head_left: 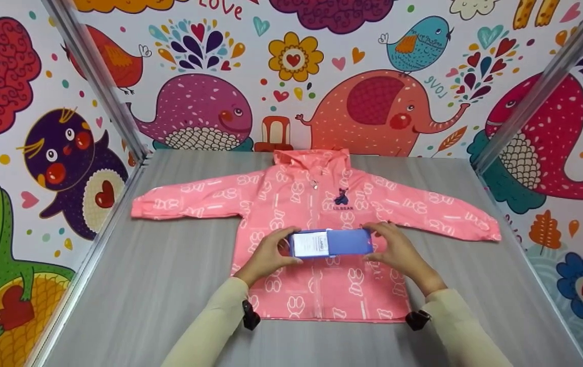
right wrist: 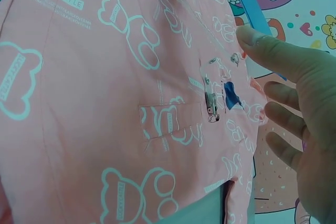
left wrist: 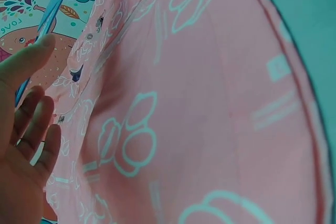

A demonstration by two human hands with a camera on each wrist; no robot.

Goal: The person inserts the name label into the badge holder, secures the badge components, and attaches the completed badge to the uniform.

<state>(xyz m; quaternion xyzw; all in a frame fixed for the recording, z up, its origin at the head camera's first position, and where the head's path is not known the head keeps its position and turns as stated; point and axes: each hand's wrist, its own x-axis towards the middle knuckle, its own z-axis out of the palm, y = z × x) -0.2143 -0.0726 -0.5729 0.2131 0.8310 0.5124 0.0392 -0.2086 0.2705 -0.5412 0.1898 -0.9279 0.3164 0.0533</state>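
Observation:
A pink hooded jacket (head_left: 281, 290) with white printed figures lies spread on the table, sleeves out to both sides. Above its front, a flat blue rectangular piece (head_left: 350, 241) with a white printed label on its left half is held level between both hands. My left hand (head_left: 269, 253) pinches its left end between thumb and fingers, and my right hand (head_left: 398, 255) pinches the other end. Edge-on, the blue piece (left wrist: 52, 9) looks thin in the left wrist view. The right wrist view shows a silver metal piece (right wrist: 211, 103) on the jacket front.
The grey table (head_left: 118, 285) is enclosed by walls with cartoon animals (head_left: 373, 117). Metal posts (head_left: 100, 76) stand at the back corners, and a metal edge (head_left: 74, 300) runs along the left side.

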